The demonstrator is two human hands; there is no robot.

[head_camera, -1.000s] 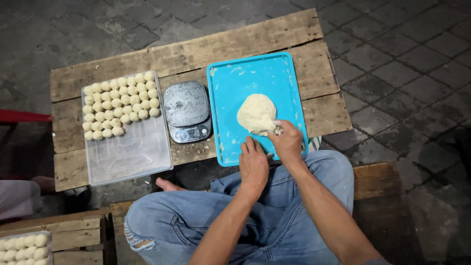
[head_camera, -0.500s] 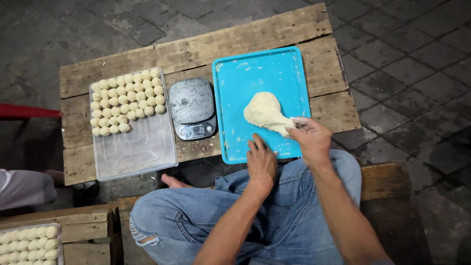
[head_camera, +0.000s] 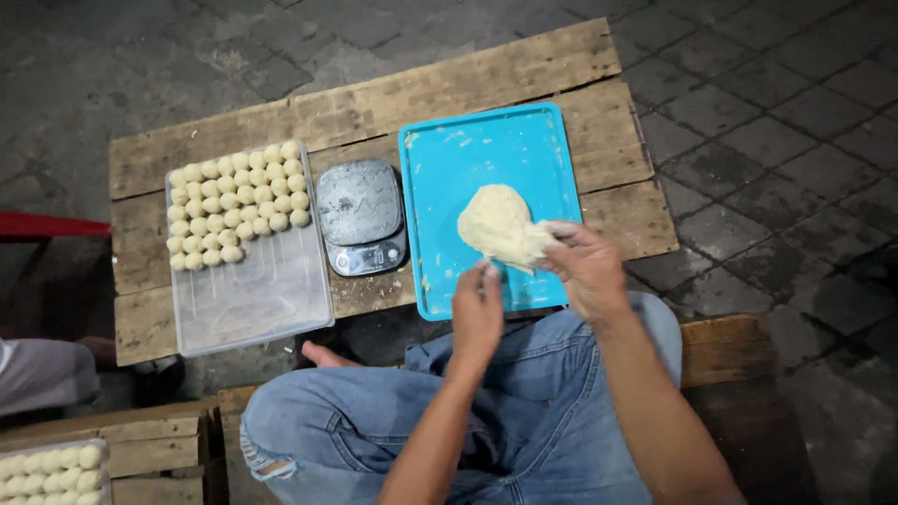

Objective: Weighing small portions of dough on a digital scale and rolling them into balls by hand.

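A pale lump of dough (head_camera: 499,225) lies on a turquoise tray (head_camera: 468,154) set on a low wooden plank table (head_camera: 374,108). My right hand (head_camera: 586,268) grips the lump's near right edge and pulls a strand from it. My left hand (head_camera: 477,313) sits at the tray's near edge, fingertips pinched at the bottom of the dough. A small grey kitchen scale (head_camera: 360,215) stands left of the tray. Further left, a clear plastic box (head_camera: 271,299) holds rows of several small dough balls (head_camera: 236,203) in its far half.
My legs in blue jeans (head_camera: 393,421) fill the foreground, with a bare foot (head_camera: 323,355) under the table. A wooden bench edge (head_camera: 730,346) is at right. Another box of dough balls (head_camera: 51,472) sits bottom left, near a person's light sleeve (head_camera: 37,374). Paving stones surround everything.
The view shifted slightly. My right hand has drawn back from the lump toward me, stretching a piece of dough, and my left hand moved up to meet it.
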